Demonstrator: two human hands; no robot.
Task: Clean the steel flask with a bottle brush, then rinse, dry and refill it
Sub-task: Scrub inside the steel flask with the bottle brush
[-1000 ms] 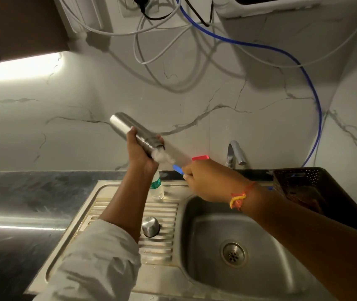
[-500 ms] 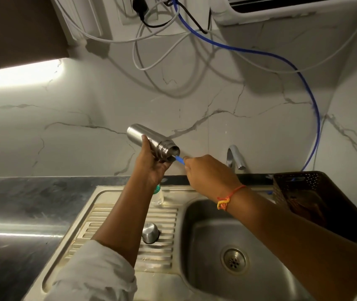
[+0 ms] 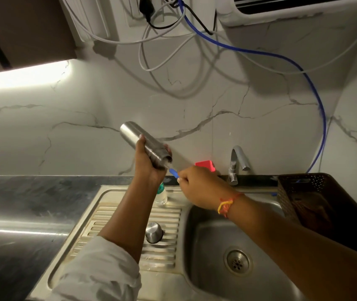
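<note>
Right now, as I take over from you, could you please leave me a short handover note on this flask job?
Left hand grips the steel flask, tilted above the drainboard, mouth toward the right hand.
Right hand grips the bottle brush by its blue handle; its head is inside the flask.
Steel cap stands on the drainboard; no water runs from the tap.
Done: cap off, brushing under way. Left: rinse, dry, refill.

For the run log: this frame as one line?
phase: brushing | left hand: grips steel flask, tilted | right hand: holds blue brush handle at flask mouth | steel cap: on drainboard
</note>
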